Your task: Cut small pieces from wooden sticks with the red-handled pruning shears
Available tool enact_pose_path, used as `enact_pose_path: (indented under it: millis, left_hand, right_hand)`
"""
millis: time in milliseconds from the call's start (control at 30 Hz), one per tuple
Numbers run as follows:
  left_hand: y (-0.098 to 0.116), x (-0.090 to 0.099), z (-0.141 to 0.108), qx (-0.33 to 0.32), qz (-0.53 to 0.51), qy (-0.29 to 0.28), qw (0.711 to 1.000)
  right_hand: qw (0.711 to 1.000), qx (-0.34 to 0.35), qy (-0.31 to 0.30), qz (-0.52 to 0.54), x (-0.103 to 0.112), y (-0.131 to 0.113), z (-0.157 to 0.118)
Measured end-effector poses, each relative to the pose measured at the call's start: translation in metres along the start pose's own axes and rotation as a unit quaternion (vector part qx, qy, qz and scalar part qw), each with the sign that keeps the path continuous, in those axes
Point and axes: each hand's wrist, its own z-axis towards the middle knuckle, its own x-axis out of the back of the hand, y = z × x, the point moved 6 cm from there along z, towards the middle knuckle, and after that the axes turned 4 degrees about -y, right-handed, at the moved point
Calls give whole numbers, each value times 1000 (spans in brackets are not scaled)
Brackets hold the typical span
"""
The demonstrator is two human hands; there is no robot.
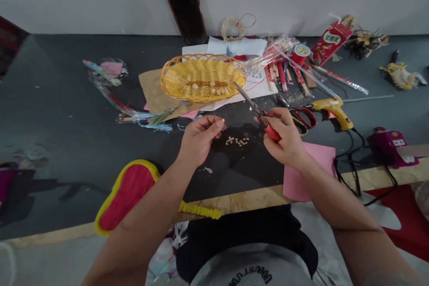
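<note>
Two bare grips work just above the dark grey counter (67,111), and we see both from our own head height. Our left grip (200,139) is raised and closed to a pinch, thumb pressed against forefinger; anything held there would be too small to make out. Our right grip (283,136) is closed firmly around the red handle of slim steel long-nosed pliers (257,109), whose tips reach up and away toward the basket.

Between the two grips, a loose cluster of small tan cube-shaped pieces (237,141) lies directly on the counter, close to both hands but touching neither. A few matching pieces (212,88) sit in the bottom of an oval basket of yellow woven plastic (164,81), which rests on brown kraft paper (150,91) and white paper sheets. The plier tips hover near the basket's right rim, apparently not touching it.

We judge the work in hand to be fine handling of these little pieces, with the pliers raised and the pinch held ready over the counter.

Around us lie a yellow hot-glue gun (330,111) with a black cord, red-handled scissors (303,118) just beyond our right grip, and a pink paper sheet (308,172) beneath that forearm. Nearer our left arm sits a padded red shape edged in yellow (129,196).
</note>
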Motion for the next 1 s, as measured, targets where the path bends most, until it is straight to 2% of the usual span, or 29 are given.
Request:
enact_pose_path:
  millis: [67,167,233,300,500,700,800,867,933,1000]
  left_hand:
    - [5,2,0,-46,164,-3,985]
    - [11,-4,0,-119,405,-45,906]
    - [10,-8,0,-144,489,-76,857]
    - [8,-10,0,-152,522,-90,835]
    - [8,-9,-1,-145,549,-126,813]
    - [8,-13,-5,-125,616,-170,759]
    - [8,-17,-8,-133,622,-183,749]
    - [7,-18,-8,-125,616,-189,754]
    - [7,-17,-7,-111,594,-185,775]
    - [8,-13,-6,-99,542,-157,820]
  right_hand:
    - [1000,-13,25,-8,6,0,1]
    - [999,-22,44,-3,12,1,4]
    - [999,-24,47,0,13,1,4]
    - [999,-20,43,1,11,2,4]
    - [999,4,36,9,6,4,4]
    - [998,29,54,30,5,5,3]
    - [997,49,52,36,4,3,3]
    - [997,52,43,32,3,2,3]
    - [998,49,35,25,2,3,3]
    - [998,47,25,16,1,4,3]
